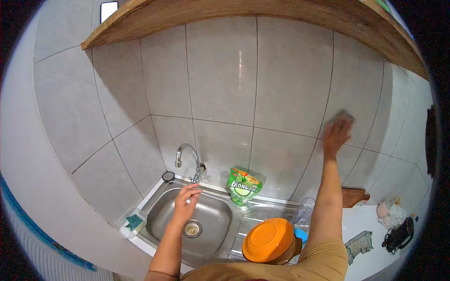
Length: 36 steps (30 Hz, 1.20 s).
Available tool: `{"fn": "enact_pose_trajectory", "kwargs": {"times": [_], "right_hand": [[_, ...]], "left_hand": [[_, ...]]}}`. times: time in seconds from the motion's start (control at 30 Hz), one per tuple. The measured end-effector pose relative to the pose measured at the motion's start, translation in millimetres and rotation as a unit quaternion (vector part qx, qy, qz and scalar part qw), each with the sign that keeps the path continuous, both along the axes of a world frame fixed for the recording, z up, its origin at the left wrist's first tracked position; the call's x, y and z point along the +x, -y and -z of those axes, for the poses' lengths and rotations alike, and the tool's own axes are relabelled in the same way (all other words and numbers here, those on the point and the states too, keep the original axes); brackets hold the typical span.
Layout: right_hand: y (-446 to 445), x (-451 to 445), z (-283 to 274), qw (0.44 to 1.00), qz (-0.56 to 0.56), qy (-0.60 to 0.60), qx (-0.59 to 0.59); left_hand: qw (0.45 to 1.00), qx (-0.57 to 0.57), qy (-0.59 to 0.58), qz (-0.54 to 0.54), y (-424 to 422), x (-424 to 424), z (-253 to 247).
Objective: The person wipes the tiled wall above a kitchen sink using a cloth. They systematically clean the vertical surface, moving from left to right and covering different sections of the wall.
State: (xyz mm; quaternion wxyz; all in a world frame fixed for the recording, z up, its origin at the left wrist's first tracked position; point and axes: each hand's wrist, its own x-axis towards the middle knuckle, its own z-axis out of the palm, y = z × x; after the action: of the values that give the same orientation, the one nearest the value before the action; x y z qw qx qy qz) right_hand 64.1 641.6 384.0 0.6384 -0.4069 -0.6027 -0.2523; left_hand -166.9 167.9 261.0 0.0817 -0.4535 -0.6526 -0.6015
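My left hand [187,203] hovers above the stainless steel sink [214,242], near the chrome faucet [190,151], its fingers apart with nothing in them. Stretched out to the right, my right hand [337,131] is against the grey tiled wall [291,84] and blurred by motion. A dark greyish patch shows at its fingertips; whether that is a pad, a cloth or a shadow is unclear. Between my arms, a green detergent pouch [244,186] stands against the wall behind the drainboard [267,212]. An orange lidded pot or bowl [269,239] rests on the drainboard.
A wooden shelf [225,8] crosses overhead. At the sink's left corner sits a plastic container [140,228] with a green sponge [134,222]. Rightward are a clear plastic bottle [305,210], a wooden cutting board [353,197], a checked cloth [359,245] and a black bag-like item [399,236].
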Motion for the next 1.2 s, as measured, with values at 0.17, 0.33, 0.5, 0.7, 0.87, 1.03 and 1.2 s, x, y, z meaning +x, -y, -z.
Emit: {"fn": "enact_pose_trajectory", "kwargs": {"times": [0.17, 0.33, 0.5, 0.7, 0.87, 1.03, 1.2], "right_hand": [[20.4, -73.9, -42.9, 0.994, -0.039, -0.089, 0.050], [77.8, -83.2, 13.8, 0.848, -0.223, 0.467, 0.118], [21.1, 4.8, -0.5, 0.956, 0.037, 0.288, 0.043], [5.6, -56.2, -100.7, 0.994, 0.002, -0.103, -0.025], [104.8, -122.3, -59.7, 0.914, -0.205, 0.328, 0.121], [57.7, -36.2, -61.5, 0.887, -0.206, 0.414, 0.023], [-53.0, 40.9, -100.4, 0.980, 0.080, -0.181, -0.028]], "left_hand": [[0.999, -0.004, -0.018, 0.041, -12.7, 12.0, -6.3], [0.997, 0.005, -0.043, 0.061, -18.2, 17.3, -22.7], [0.999, 0.022, -0.034, 0.019, 0.1, 1.8, -10.9], [0.999, 0.001, -0.028, 0.029, -5.5, 12.8, -12.5], [0.998, -0.008, -0.043, 0.036, -18.6, 17.7, -19.9], [0.999, 0.009, -0.038, 0.017, -1.0, -4.0, -9.7], [0.993, 0.071, 0.083, 0.047, -9.0, -4.6, 4.7]]}}
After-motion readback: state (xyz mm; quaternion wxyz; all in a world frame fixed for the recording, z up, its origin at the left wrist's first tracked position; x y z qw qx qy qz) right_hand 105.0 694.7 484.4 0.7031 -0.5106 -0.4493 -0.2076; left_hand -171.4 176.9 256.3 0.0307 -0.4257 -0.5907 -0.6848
